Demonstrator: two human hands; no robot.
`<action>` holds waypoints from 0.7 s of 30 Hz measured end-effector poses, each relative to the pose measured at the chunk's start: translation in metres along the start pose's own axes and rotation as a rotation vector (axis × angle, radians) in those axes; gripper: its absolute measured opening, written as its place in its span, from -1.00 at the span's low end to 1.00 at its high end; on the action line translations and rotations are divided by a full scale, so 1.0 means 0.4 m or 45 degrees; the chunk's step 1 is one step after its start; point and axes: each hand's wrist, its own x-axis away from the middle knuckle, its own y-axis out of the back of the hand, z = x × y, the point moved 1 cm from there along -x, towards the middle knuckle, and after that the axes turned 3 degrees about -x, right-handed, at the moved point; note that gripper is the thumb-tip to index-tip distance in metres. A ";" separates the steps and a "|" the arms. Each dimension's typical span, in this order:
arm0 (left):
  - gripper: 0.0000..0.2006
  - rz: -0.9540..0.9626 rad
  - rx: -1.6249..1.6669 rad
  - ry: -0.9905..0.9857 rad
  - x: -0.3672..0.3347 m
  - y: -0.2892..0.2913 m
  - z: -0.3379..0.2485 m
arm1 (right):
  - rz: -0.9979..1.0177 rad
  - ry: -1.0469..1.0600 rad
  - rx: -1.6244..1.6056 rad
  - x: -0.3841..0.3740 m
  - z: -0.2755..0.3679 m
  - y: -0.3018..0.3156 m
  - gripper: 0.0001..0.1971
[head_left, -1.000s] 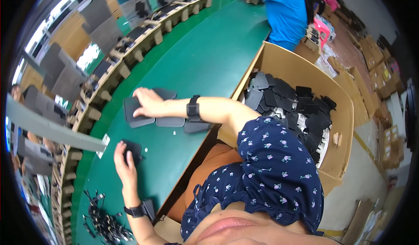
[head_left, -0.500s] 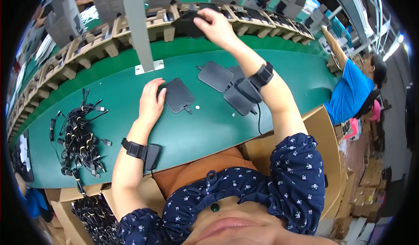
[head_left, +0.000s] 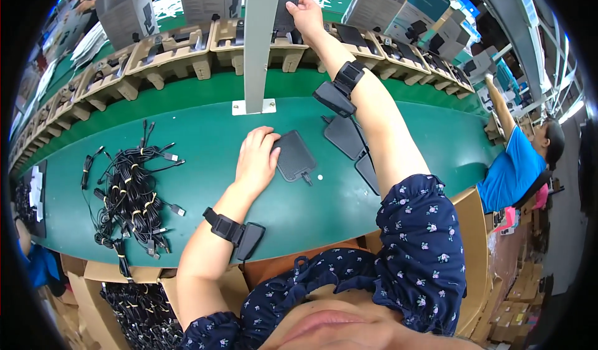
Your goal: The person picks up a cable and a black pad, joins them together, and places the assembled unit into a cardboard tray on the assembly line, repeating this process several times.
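At the far side, my right hand (head_left: 308,17) pinches a flat black pad (head_left: 286,12) by its edge. The pad stands steeply tilted over a moulded pulp tray (head_left: 286,52), partly behind a metal post. My left hand (head_left: 256,156) lies palm down on the green table, fingers stretched. Its thumb is at the left edge of a second flat rectangular black pad (head_left: 295,155) with a short stub cable. Two more such pads, one at the back (head_left: 344,136) and one nearer, lie under my right forearm and are partly hidden.
Black cables (head_left: 131,191) tied in bundles lie at the left. A grey post (head_left: 255,51) is bolted to the table. Filled pulp trays (head_left: 168,54) line the far side, with printed boxes behind. A cardboard carton (head_left: 93,300) of cables stands below. A co-worker (head_left: 514,163) sits at right.
My right hand has carried its pad farther away, from the trays' near edge to above a tray, and tipped it up. My left hand stays by its pad. The whole view has shifted.
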 end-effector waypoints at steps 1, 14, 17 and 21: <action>-0.76 -0.002 -0.002 0.000 -0.005 -0.001 -0.003 | -0.003 0.005 0.132 -0.013 -0.006 0.001 -0.89; -0.76 0.046 -0.068 0.043 -0.023 0.015 0.003 | 0.409 0.557 1.505 -0.013 0.047 -0.153 -0.70; -0.76 0.056 -0.055 0.027 -0.038 -0.002 -0.010 | 0.509 0.362 1.624 -0.037 -0.020 -0.139 -0.68; -0.78 0.071 -0.081 0.100 -0.021 0.016 0.006 | 0.374 0.428 1.595 -0.030 -0.061 -0.148 -0.53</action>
